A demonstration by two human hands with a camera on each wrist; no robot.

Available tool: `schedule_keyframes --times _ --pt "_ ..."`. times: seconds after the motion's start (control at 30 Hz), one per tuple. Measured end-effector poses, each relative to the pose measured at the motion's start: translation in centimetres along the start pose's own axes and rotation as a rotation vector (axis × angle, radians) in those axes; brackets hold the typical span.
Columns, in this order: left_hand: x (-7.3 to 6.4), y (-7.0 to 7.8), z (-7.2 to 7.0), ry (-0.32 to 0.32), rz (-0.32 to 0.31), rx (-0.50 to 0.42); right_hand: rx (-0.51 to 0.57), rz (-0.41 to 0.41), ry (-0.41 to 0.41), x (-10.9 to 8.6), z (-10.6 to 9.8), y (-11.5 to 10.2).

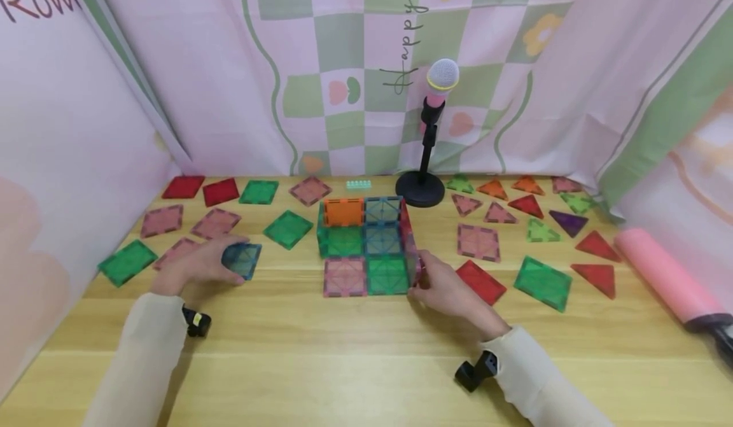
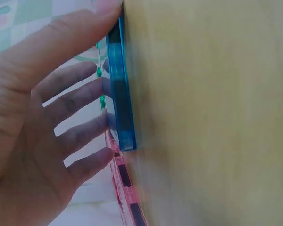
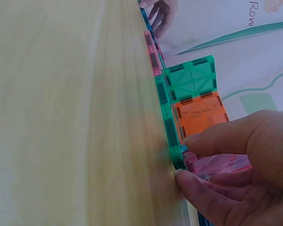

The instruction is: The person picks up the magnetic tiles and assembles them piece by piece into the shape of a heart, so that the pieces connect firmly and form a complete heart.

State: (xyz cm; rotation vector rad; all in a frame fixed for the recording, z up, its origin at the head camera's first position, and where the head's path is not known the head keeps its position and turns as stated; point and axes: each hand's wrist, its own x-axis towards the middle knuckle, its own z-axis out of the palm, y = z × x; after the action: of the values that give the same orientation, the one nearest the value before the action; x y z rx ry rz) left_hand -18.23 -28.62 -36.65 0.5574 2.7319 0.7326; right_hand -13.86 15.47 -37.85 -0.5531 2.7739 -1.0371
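Observation:
My left hand (image 1: 200, 263) grips a blue square magnetic tile (image 1: 248, 261) low over the table on the left. In the left wrist view, the thumb lies on the blue tile's edge (image 2: 121, 89) and the fingertips meet its far face. A box of magnetic tiles stands mid-table: a pink floor tile (image 1: 345, 277), green floor tile (image 1: 387, 274), and an upright orange tile (image 1: 343, 212) and blue tile (image 1: 383, 210) behind. At its right side my right hand (image 1: 446, 284) pinches an upright pink tile (image 1: 412, 258), partly hidden by the fingers in the right wrist view.
Loose square tiles, such as a green one (image 1: 288, 229), lie on the left. More squares and several triangles, including a purple one (image 1: 568, 223), lie on the right. A microphone on a stand (image 1: 420, 189) rises behind the box. A pink cylinder (image 1: 667, 277) lies far right.

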Motion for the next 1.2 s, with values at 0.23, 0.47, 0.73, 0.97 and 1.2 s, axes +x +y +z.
schedule_keyframes --times 0.23,0.47,0.73,0.97,1.2 --pt "-0.2 0.7 0.4 0.09 0.017 0.081 -0.001 -0.007 0.0 0.0 0.0 0.0" --pt "-0.3 0.9 1.1 0.082 -0.057 0.12 0.015 -0.007 -0.007 -0.1 0.0 0.0" --pt "-0.3 1.1 1.6 0.09 -0.114 0.109 0.016 -0.001 0.002 -0.1 0.0 0.0" --pt "0.2 1.0 2.3 0.143 -0.066 0.023 0.005 0.0 0.003 -0.2 0.0 0.0" --pt "0.8 2.5 2.8 0.189 0.016 -0.179 0.003 -0.006 0.005 -0.2 0.0 0.1"
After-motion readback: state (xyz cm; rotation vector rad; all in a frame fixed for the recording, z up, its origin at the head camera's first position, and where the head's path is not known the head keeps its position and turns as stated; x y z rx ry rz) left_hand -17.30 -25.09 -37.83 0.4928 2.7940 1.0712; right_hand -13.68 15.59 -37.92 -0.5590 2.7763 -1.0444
